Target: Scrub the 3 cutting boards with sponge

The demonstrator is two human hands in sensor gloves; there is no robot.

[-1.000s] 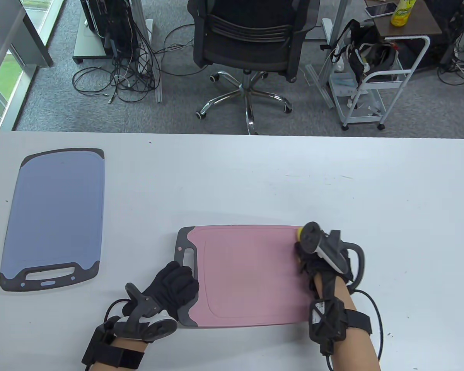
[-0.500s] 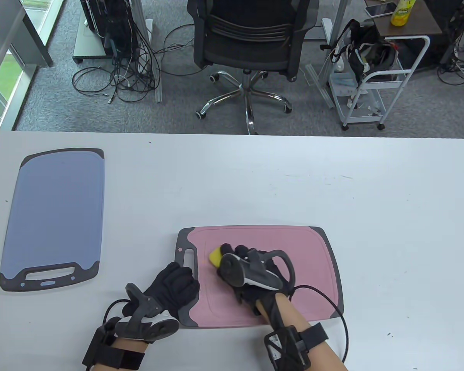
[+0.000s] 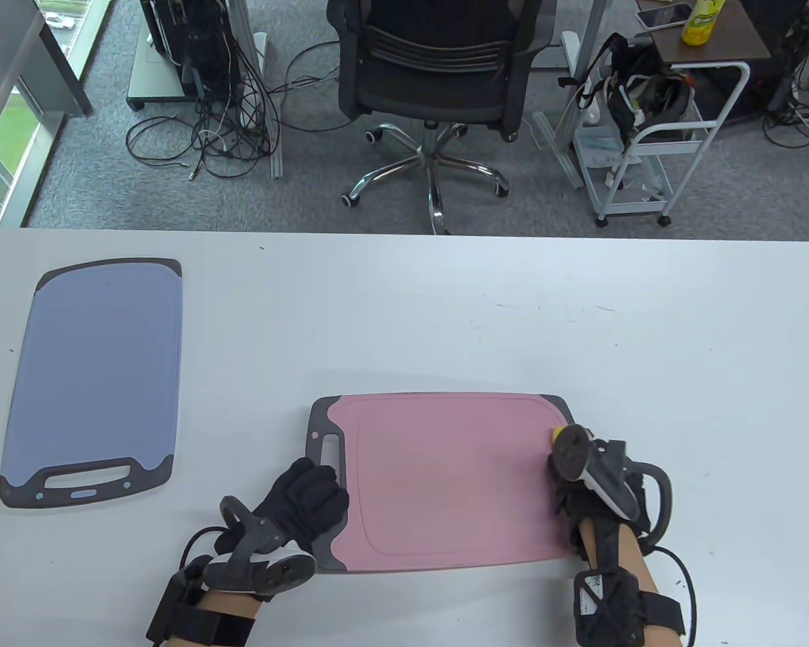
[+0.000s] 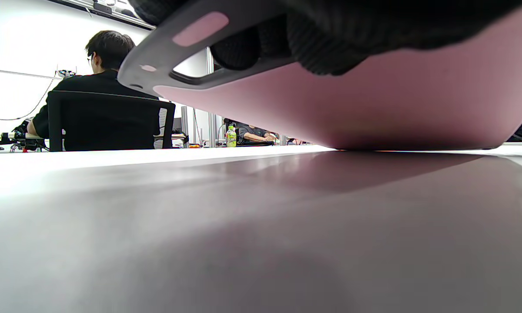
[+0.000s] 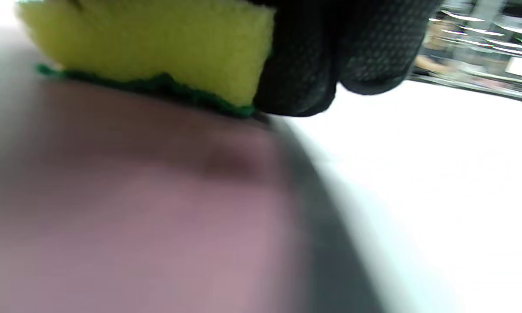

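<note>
The right hand (image 3: 583, 482) has swept the sponge (image 5: 156, 48) back across the pink cutting board (image 3: 445, 478): half a second ago it was over by the handle end on the left, and now it sits at the board's right edge, much where it was a second ago, only a little nearer. That looks like one full back-and-forth stroke, so I'd judge the scrubbing of this board is well under way but not finished, with the near strip probably yet to be covered. The fingers (image 5: 313, 56) are curled round the sponge, pressing its green scouring face down onto the board beside the dark grey rim. The left hand (image 3: 303, 499) has not shifted; its fingers (image 4: 313, 48) hook through the handle slot and over the near left corner, and the left wrist view shows that end tipped up off the tabletop (image 3: 445, 317). The board is a thin, smooth plastic rectangle with rounded corners and a shallow groove inside the edge. A blue cutting board (image 3: 94, 377) of the same shape lies flat, well apart on the far left. I can see no third board.
</note>
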